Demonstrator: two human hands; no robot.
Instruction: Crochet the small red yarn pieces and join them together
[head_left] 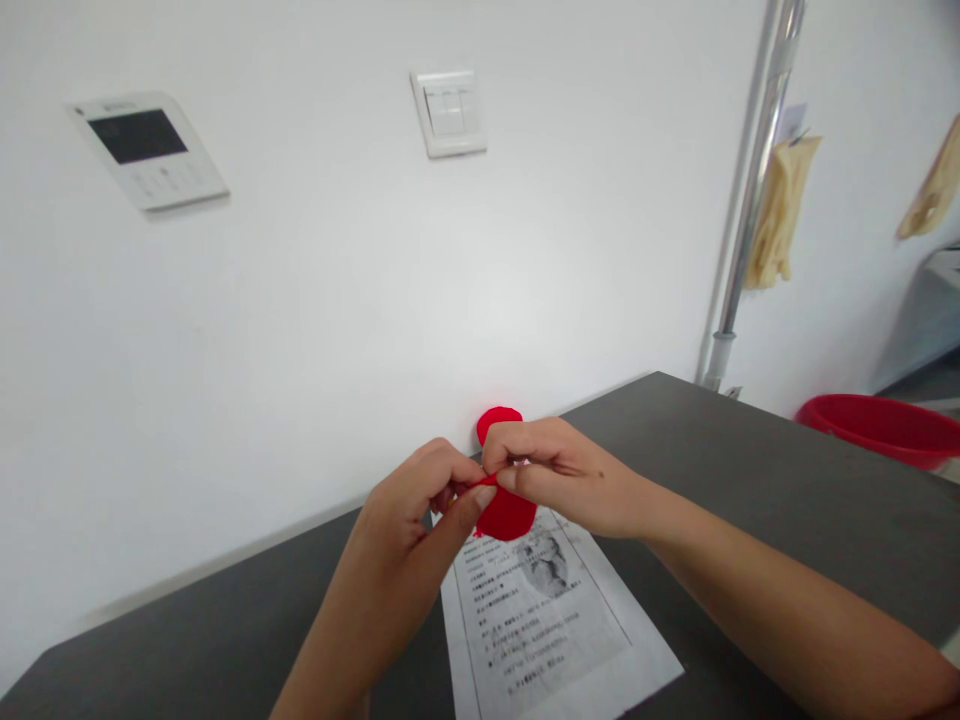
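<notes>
Both my hands meet above the dark grey table point(750, 500), pinching a small red piece point(506, 515) that looks like paper or felt. My left hand point(420, 500) is closed, with thumb and forefinger pressed on the piece's left edge. My right hand point(555, 475) is closed over its top, fingers curled. A rounded red lobe point(497, 420) shows above my right hand and another hangs below the fingers. Under the hands lies a printed sheet point(547, 630) with text and a grey picture.
A white wall rises just behind the table, with a wall panel with a dark screen point(146, 150) and a light switch point(448, 112). A metal pole point(750, 200) stands at the right. A red basin point(885, 428) sits beyond the table's right end. Yellowish gloves point(780, 210) hang on the wall.
</notes>
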